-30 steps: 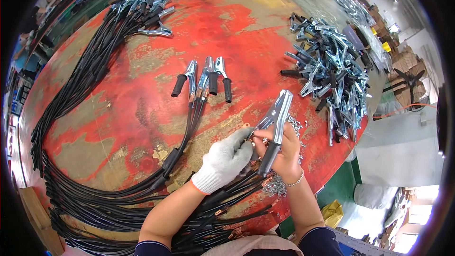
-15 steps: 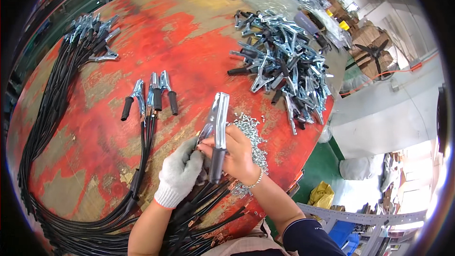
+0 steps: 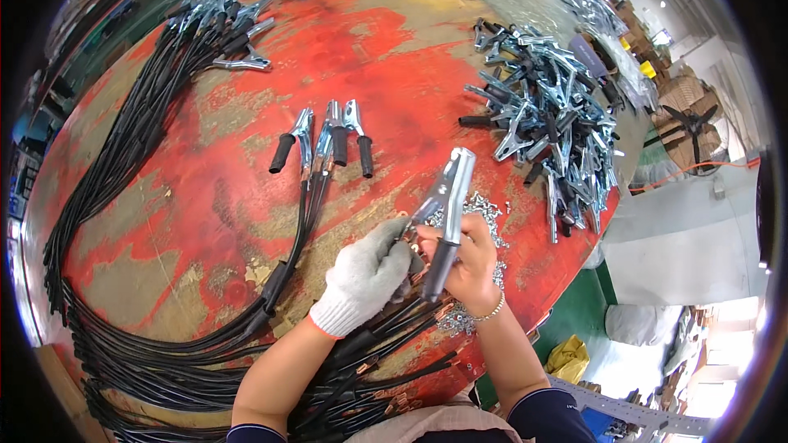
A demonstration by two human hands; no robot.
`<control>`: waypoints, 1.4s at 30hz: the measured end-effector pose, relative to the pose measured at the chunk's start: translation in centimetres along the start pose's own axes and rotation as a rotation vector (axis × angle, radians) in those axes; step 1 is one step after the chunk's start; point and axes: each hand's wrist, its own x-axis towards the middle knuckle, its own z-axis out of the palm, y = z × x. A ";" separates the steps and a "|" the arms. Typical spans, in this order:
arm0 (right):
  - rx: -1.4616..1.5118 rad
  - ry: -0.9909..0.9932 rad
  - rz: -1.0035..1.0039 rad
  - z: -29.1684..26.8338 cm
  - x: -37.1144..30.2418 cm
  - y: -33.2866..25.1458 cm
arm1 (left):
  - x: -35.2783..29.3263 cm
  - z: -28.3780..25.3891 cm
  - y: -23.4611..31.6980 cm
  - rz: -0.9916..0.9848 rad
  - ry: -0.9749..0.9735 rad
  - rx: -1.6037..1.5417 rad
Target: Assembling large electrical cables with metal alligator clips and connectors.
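Observation:
A metal welding ground clamp (image 3: 456,197) with a black handle sleeve stands tilted in front of me, between my hands. My left hand (image 3: 361,279), in a white knit glove, is closed round the clamp's other handle, which is mostly hidden. A copper-coloured cable end shows beside its fingertips. My right hand (image 3: 472,271), bare with a bead bracelet, pinches at this spot, behind the sleeved handle; whatever is between its fingertips is too small to make out. Beyond my left hand lie three clamps (image 3: 335,127) fixed to black cables.
Loose clamps (image 3: 550,115) are heaped at the right. Small screws (image 3: 490,212) lie scattered behind my right hand. A bundle of black cables (image 3: 123,156) curves along the left, with clamps at its far end. Copper-ended cables (image 3: 394,394) lie near my body on the worn red table (image 3: 427,74).
The view has swung left, so the table and hands sit farther right in it. The clamp leans more to the right. Both hands keep their place at it.

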 end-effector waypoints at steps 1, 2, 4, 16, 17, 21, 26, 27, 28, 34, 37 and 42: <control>0.046 -0.007 0.054 -0.1 -0.3 -0.3 | -0.4 0.3 0.7 -0.035 0.028 -0.036; 0.051 -0.015 0.055 -0.1 -0.1 -0.4 | -0.3 0.3 0.4 -0.016 0.033 -0.039; 0.053 -0.026 0.057 -0.3 0.4 -0.6 | -0.1 0.4 -0.2 0.026 0.038 -0.043; -0.008 -0.013 -0.052 -0.6 0.5 -0.2 | -0.1 0.2 0.1 -0.033 0.028 -0.039; -0.016 -0.018 -0.061 -0.5 0.7 -0.4 | -0.1 0.2 -0.1 -0.001 0.050 -0.016; -0.046 0.041 -0.057 -0.3 0.1 -0.1 | -0.2 0.4 0.5 -0.004 0.043 -0.056; 0.004 -0.036 -0.003 -0.4 -0.3 0.2 | -0.2 0.2 0.0 0.049 0.037 -0.040; 0.012 -0.058 0.007 -0.7 -0.2 0.0 | -0.3 0.3 0.4 0.054 0.037 -0.025; 0.020 -0.082 0.017 -0.8 -0.1 -0.1 | -0.3 0.4 0.7 0.059 0.037 -0.010; -0.164 -0.174 0.078 -2.3 -0.5 4.3 | 0.1 0.3 0.4 0.088 0.131 -0.021; -0.405 -0.188 0.142 -4.3 1.4 10.3 | 1.1 -1.0 0.9 0.184 0.256 0.096; -0.834 -0.402 0.005 -6.6 2.8 18.0 | 4.5 -6.1 1.7 0.158 0.555 0.368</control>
